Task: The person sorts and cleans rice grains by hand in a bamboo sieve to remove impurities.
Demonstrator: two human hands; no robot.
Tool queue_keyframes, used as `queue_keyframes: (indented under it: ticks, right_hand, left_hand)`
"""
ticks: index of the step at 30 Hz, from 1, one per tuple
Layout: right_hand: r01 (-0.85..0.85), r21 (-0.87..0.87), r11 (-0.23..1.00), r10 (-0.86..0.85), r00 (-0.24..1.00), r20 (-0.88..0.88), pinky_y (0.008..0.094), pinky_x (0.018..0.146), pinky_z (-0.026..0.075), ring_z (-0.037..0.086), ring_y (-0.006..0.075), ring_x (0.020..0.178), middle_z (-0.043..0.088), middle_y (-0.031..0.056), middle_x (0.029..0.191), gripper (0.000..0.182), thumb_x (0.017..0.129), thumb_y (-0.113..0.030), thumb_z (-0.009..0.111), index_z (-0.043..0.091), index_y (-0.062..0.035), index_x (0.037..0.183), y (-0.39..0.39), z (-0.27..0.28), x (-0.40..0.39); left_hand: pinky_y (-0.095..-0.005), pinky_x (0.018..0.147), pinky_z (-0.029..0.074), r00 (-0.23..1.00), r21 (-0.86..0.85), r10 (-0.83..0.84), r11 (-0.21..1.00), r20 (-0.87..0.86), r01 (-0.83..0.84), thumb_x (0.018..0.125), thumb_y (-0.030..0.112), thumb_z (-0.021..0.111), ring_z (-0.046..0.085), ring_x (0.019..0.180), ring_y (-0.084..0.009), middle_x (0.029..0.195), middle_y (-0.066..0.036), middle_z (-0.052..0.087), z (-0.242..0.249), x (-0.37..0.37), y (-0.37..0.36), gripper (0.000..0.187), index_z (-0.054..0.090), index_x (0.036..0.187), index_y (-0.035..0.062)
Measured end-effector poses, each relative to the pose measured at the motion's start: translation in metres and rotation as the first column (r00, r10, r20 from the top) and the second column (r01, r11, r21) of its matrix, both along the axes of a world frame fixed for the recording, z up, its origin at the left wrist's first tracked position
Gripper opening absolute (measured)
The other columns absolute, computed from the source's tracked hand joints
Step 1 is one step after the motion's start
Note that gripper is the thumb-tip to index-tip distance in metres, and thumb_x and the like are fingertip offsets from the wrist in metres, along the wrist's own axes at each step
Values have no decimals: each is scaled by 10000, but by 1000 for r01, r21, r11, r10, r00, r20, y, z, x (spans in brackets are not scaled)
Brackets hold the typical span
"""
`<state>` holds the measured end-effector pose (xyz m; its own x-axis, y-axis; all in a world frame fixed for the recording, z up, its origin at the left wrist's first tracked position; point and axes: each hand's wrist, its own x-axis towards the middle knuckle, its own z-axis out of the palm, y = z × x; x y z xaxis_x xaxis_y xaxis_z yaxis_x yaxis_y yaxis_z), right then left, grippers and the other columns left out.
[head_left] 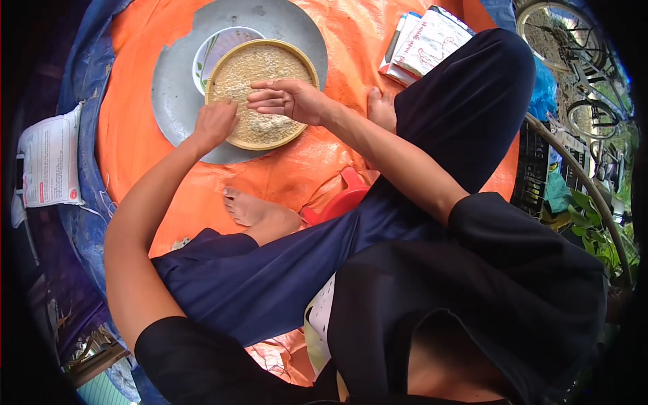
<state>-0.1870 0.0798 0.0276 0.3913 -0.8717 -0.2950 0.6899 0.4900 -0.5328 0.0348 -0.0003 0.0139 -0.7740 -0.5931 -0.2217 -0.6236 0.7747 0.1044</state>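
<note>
I see a round woven bamboo tray (297, 57) lying flat on a metal platter (172, 81). Pale, husky grain (253, 71) covers its bottom in a thin, uneven layer.

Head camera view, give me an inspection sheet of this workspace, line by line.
Surface: orange tarp spread over a blue tarp.
Job's things: round woven tray of pale grain, resting on a grey metal pan; a bowl partly under it.
Clutter: printed sacks, white bag, red plastic item.
Hands: left hand at the tray's edge, fingers curled; right hand over the grain.
Cables: nothing seen.
Surroundings: bicycle, plants.
</note>
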Motion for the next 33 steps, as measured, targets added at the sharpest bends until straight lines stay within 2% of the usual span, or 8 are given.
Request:
queue_keyframes:
  ticks: [2,5,15,17,24,27,31,33]
  right_hand:
    - [26,7,1000,-26,1000,4,352,974,501,589,320,1127,561,255,1210,443,964,-199,472,394,77,1302,-1,-3,0]
    - [31,10,999,-31,1000,4,343,995,488,574,300,1153,582,215,1192,466,954,-190,471,378,73,1328,-2,-2,-1]
    - [43,18,999,-43,999,5,342,995,488,577,304,1145,574,228,1189,471,950,-193,477,377,79,1322,-2,-3,0]
    - [54,22,998,-54,998,10,356,984,497,584,317,1130,564,250,1194,455,962,-190,459,379,84,1316,-2,-4,0]
    - [48,44,998,-49,999,4,352,985,491,583,297,1134,569,232,1192,466,953,-195,483,388,76,1321,-3,-8,-1]
    - [44,54,998,-44,999,8,358,998,476,586,287,1123,569,222,1199,479,948,-201,491,391,69,1331,-3,-8,1]
    - [29,19,999,-28,1000,-7,365,1035,444,556,280,1163,558,229,1219,515,944,-237,507,384,74,1334,-5,-10,2]
    - [29,7,1000,-29,999,-24,364,1040,439,552,274,1171,552,230,1229,519,950,-249,498,379,71,1340,-5,-4,1]
  left_hand:
    - [-445,697,500,998,50,26,998,-49,-23,834,186,603,629,793,-343,864,-142,619,0,6,-8,159,597,831,27]
    - [-444,690,490,995,127,48,991,-91,-36,828,188,635,618,779,-351,849,-138,608,1,11,-12,174,585,821,21]
    - [-423,710,488,989,293,61,956,-138,-18,755,180,709,616,799,-335,840,-120,610,5,0,-1,203,583,809,30]
    - [-426,708,489,988,281,89,958,-126,-50,746,193,719,616,798,-338,848,-121,614,2,-2,1,218,585,805,31]
    - [-435,697,490,989,272,135,956,-66,-112,727,189,721,623,797,-316,845,-95,619,-11,-7,-2,232,607,871,47]
    - [-445,707,496,996,216,43,976,-80,-25,739,172,669,632,805,-314,860,-99,635,-10,-11,2,185,615,873,57]
    - [-438,671,516,985,33,-133,990,-105,138,799,110,537,652,763,-305,862,-121,650,-29,-12,13,113,624,798,38]
    - [-412,632,518,983,13,-184,983,-23,184,786,97,543,666,743,-267,822,-124,653,-25,-15,16,113,629,766,27]
